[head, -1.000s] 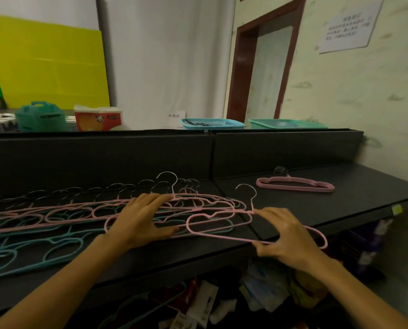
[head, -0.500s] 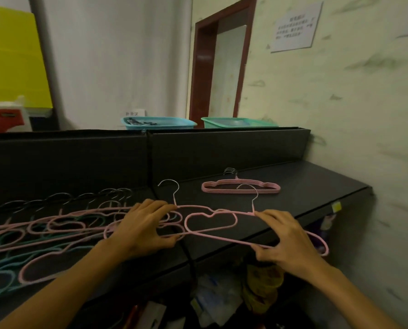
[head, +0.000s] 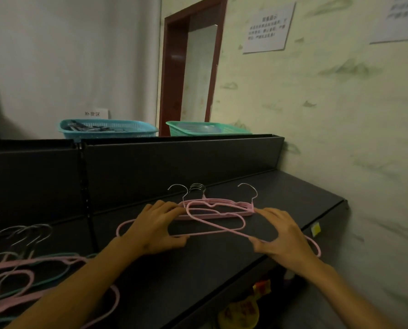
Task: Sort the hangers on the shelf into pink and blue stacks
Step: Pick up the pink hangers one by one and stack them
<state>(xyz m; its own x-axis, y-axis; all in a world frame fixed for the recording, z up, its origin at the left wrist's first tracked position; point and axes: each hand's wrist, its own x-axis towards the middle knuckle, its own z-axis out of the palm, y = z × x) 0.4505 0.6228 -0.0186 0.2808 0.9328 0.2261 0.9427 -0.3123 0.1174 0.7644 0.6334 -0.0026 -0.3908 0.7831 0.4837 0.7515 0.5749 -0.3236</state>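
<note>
While our left hand [head: 154, 227] and right hand [head: 280, 233] each grip a pink hanger [head: 216, 223] over the far-right pink stack [head: 224, 205], the near-left mixed pile [head: 29, 276] awaits sorting; we see no blue stack yet.

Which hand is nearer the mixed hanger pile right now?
Left. The left hand grips a pink hanger just right of the mixed pile; the right hand grips the other hanger farther right, toward the shelf end.
</note>
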